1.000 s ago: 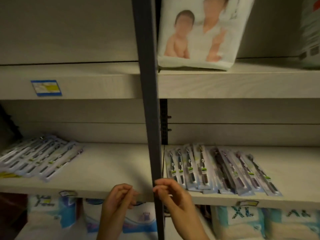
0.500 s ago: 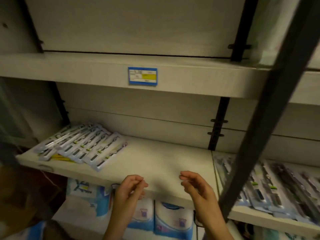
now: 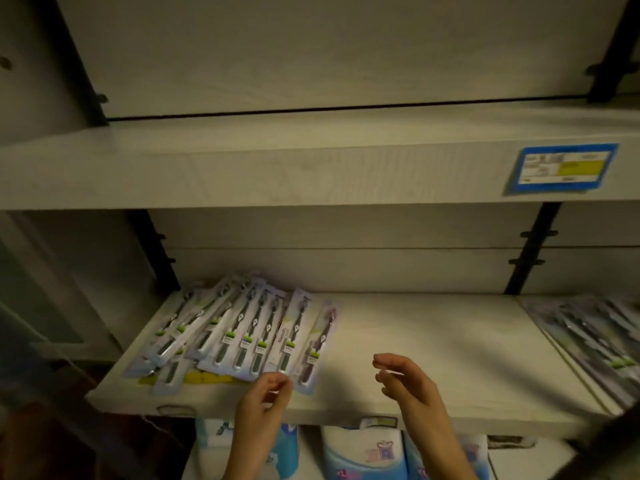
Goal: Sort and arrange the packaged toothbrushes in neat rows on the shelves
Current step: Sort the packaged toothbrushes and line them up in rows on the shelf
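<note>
Toothbrush packs [image 3: 242, 334]: clear and white cards, dark brushes, green tags; the rightmost brush is purplish.
Shelf board [image 3: 433, 341]: pale grey-white wood grain.
Price label [image 3: 564, 168]: blue border, white field, yellow block.
Uprights [image 3: 530, 251]: black.
Lower packages [image 3: 363, 455]: white, blue print.

a wide stretch of the shelf [image 3: 433, 341] lies open between the fanned toothbrush packs [image 3: 242, 334] at left and a second row [image 3: 595, 337] at right; the upper shelf [image 3: 277, 168] roofs it.

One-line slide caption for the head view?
Left hand and right hand, both empty, hover at the shelf beside fanned packaged toothbrushes.
</note>
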Available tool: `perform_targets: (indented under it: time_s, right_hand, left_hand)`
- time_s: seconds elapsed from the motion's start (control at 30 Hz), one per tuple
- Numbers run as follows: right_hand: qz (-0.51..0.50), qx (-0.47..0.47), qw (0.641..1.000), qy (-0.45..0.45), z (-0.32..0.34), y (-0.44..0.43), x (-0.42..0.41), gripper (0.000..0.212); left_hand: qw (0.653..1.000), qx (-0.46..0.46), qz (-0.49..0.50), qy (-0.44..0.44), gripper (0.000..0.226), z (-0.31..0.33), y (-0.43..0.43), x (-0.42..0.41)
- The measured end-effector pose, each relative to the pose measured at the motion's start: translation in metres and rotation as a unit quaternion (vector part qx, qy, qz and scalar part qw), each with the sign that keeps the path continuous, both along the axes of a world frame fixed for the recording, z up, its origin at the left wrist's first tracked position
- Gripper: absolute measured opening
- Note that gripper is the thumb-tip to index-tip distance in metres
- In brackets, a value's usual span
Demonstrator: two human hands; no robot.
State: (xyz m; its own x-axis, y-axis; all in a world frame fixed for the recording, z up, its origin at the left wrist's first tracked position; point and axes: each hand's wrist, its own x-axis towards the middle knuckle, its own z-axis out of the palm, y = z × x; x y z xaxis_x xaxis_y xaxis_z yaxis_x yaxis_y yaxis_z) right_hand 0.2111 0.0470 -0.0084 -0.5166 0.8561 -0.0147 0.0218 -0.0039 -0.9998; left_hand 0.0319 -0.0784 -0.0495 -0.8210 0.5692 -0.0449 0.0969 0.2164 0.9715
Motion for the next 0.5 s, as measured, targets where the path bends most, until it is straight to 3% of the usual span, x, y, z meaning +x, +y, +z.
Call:
perform_targets:
  time_s: [0.07, 0.17, 0.27, 0.4, 0.5]
  right_hand:
    - [-0.012, -0.005, 1.000, -0.012, -0.002, -0.002, -0.001, 0.024]
    - [-0.034, -0.009, 0.999, -0.019, -0.001, -0.002, -0.002, 0.023]
    - [-0.046, -0.009, 0.999, -0.027, 0.006, -0.003, -0.007, 0.023]
    - [-0.035, -0.007, 0.998, -0.044, 0.008, -0.006, -0.013, 0.021]
    - [-0.042, -0.007, 0.997, -0.062, 0.003, -0.003, -0.013, 0.021]
  left_hand:
    - [0.997, -0.055, -0.030, 0.053, 0.025, -0.011, 0.018, -0.004]
    - [0.967, -0.163, -0.072, 0.180, 0.008, -0.016, 0.052, -0.003]
    - [0.907, -0.279, -0.087, 0.302, 0.036, -0.017, 0.073, -0.009]
    - [0.865, -0.357, -0.116, 0.333, 0.037, -0.018, 0.084, -0.018]
    - [0.858, -0.361, -0.108, 0.348, 0.034, -0.019, 0.087, -0.019]
